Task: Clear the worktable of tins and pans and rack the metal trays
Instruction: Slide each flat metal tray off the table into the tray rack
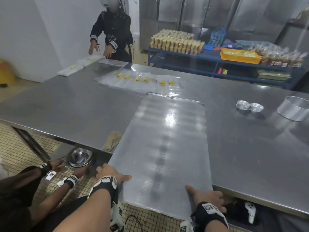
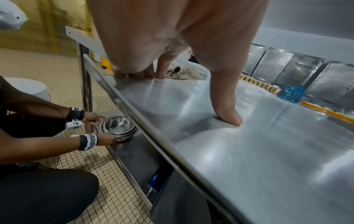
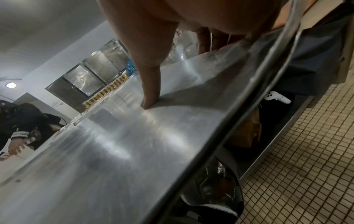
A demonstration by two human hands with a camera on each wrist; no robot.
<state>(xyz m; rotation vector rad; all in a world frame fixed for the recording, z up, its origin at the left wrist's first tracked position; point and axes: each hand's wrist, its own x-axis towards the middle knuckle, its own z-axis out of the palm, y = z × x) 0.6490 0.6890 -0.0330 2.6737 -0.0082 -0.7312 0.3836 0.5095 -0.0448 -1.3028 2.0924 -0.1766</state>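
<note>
Under worktable (image 1: 50, 104), nested bowls (image 2: 118, 127); wrist-only

head downward, wrists close, tray (image 1: 163, 148) shared

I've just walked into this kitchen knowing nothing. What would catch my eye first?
A long metal tray juts over the near edge of the steel worktable, with the left hand and right hand gripping its near corners, thumbs on top. At far right stand two stacks of small tins beside a round pan. Low left, another person's hands hold nested steel bowls under the table.
</note>
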